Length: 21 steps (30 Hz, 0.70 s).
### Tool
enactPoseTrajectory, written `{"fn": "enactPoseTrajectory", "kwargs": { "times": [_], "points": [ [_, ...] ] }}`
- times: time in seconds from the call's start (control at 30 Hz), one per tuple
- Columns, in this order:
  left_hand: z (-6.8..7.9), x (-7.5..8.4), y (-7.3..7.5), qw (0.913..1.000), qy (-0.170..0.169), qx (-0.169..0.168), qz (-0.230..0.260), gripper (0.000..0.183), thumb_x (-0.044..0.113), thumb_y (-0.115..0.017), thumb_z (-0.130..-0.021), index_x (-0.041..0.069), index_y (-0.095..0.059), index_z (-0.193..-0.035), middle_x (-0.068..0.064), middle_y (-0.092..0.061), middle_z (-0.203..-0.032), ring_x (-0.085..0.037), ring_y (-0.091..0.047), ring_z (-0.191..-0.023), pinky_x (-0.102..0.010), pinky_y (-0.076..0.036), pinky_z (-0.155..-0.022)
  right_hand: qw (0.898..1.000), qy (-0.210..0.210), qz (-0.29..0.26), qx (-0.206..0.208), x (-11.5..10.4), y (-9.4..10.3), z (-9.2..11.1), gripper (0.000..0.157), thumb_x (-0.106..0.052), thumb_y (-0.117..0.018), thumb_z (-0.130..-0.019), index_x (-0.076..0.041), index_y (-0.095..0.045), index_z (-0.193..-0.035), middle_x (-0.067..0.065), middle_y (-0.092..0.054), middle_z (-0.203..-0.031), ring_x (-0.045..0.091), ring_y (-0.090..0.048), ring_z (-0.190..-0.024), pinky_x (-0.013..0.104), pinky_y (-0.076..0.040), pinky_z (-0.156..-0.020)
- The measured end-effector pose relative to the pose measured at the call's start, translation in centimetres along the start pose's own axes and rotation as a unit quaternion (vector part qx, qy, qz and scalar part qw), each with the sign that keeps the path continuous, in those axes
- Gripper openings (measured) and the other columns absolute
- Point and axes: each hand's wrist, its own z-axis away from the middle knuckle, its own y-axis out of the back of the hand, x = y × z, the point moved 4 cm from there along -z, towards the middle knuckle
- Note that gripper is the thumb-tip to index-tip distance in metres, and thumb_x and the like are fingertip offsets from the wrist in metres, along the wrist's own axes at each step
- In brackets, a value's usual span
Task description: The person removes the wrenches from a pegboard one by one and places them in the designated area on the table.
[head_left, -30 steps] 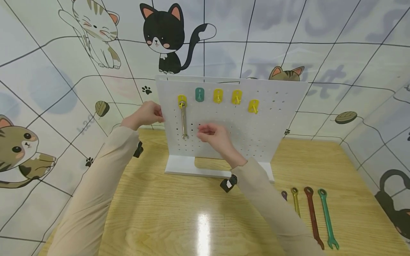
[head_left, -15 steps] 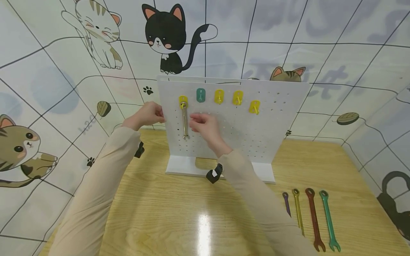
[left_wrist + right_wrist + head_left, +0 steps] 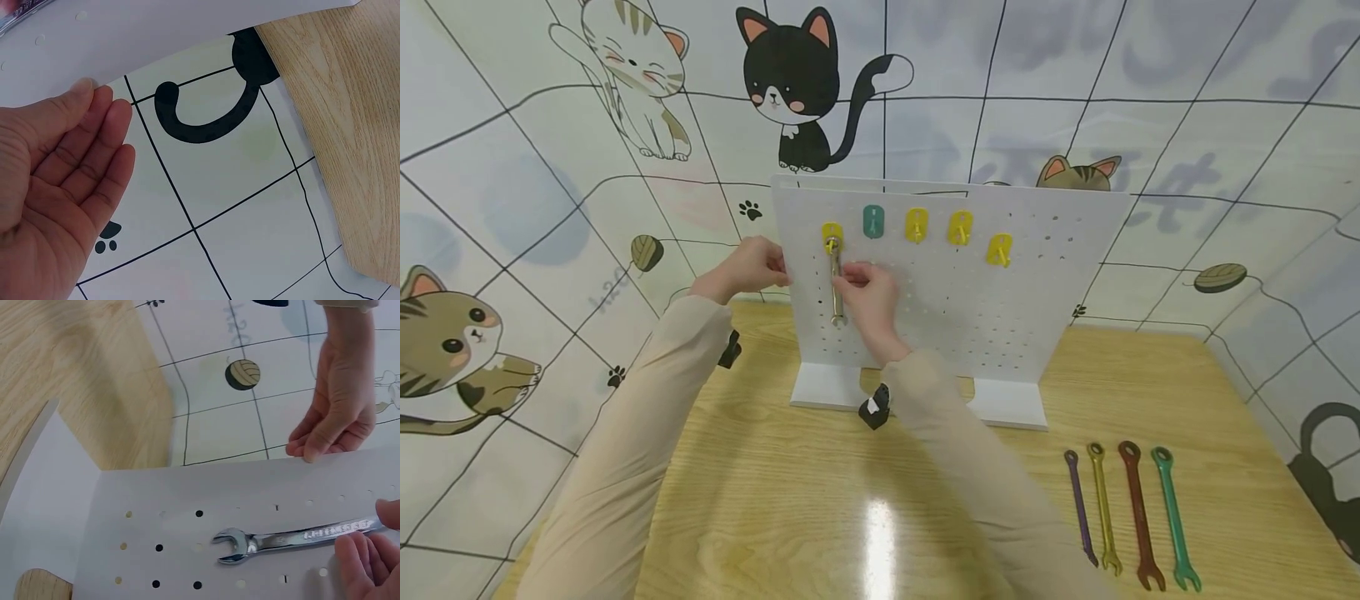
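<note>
A silver combination wrench [image 3: 837, 307] hangs by its ring end from the leftmost yellow hook [image 3: 832, 229] on a white pegboard [image 3: 925, 308]. My right hand [image 3: 872, 302] pinches the wrench's shank between thumb and fingers; in the right wrist view the open-ended jaw of the wrench [image 3: 281, 541] points away from the fingers. At the board's left edge, my left hand [image 3: 743, 268] holds the rim with thumb and fingertips. The left wrist view shows that hand [image 3: 69, 169] with its thumb tip against the edge of the board.
Right of the wrench are a green hook [image 3: 873, 222] and several yellow hooks [image 3: 917, 226]. On the table's right lie a purple wrench [image 3: 1080, 508], a yellow wrench [image 3: 1103, 508], a red wrench [image 3: 1138, 517] and a green wrench [image 3: 1176, 517]. A cat-print wall covering [image 3: 940, 50] stands behind.
My right hand has moved left across the board's front to the silver wrench and now pinches its shank. My left hand has stayed at the board's edge.
</note>
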Motion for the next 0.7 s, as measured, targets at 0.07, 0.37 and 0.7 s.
{"fn": "enactPoseTrajectory", "kwargs": {
  "times": [0.07, 0.37, 0.7],
  "points": [
    [0.0, 0.1, 0.0, 1.0000, 0.000, 0.002, 0.000, 0.006, -0.001, -0.068, -0.080, -0.006, -0.066, -0.077, -0.015, -0.067, -0.077, -0.023, -0.059, -0.070, -0.036, -0.048, -0.067, 1.000, 0.019, 0.011, 0.021, 0.0, -0.3, 0.0, 0.019, -0.010, -0.073, -0.081, 0.001, -0.068, -0.096, 0.010, -0.067, -0.089, 0.017, -0.061, -0.079, 0.021, -0.048, -0.067],
    [0.0, 0.5, 0.0, 1.0000, -0.004, 0.002, -0.005, 0.006, -0.002, -0.066, -0.080, -0.007, -0.065, -0.078, -0.017, -0.067, -0.077, -0.024, -0.058, -0.070, -0.036, -0.048, -0.067, 0.992, 0.060, 0.029, 0.110, 0.7, -1.7, 0.2, 0.013, -0.010, -0.073, -0.081, -0.001, -0.067, -0.088, 0.007, -0.067, -0.082, 0.014, -0.060, -0.072, 0.021, -0.048, -0.062],
    [0.0, 0.5, 0.0, 0.9999, 0.003, 0.007, -0.010, 0.006, -0.001, -0.066, -0.080, -0.006, -0.065, -0.077, -0.016, -0.067, -0.077, -0.024, -0.057, -0.070, -0.035, -0.047, -0.066, 0.982, 0.065, 0.033, 0.172, 0.5, -2.4, 0.3, 0.008, -0.006, -0.071, -0.082, 0.000, -0.065, -0.083, 0.009, -0.066, -0.077, 0.017, -0.060, -0.068, 0.023, -0.047, -0.061]
  ]
}}
